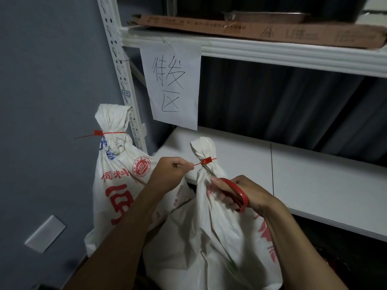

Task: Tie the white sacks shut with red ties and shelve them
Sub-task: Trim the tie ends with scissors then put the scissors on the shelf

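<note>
Two white sacks with red print stand in front of the shelving. The near sack [211,237] has its neck cinched by a red tie [207,160]. My left hand [170,171] pinches the loose tail of that tie and pulls it out to the left. My right hand [249,194] holds red-handled scissors [235,192], whose blades point up at the tail right beside the tie's lock. The far sack [117,181] leans by the shelf post, its neck closed by another red tie [100,133] with a long tail sticking out left.
A white shelf board [293,181] lies just behind the near sack. A paper sign with handwriting [171,84] hangs from the upper shelf [272,53], which carries a flat cardboard box [261,30]. A perforated white post [123,80] and a grey wall [46,101] are at left.
</note>
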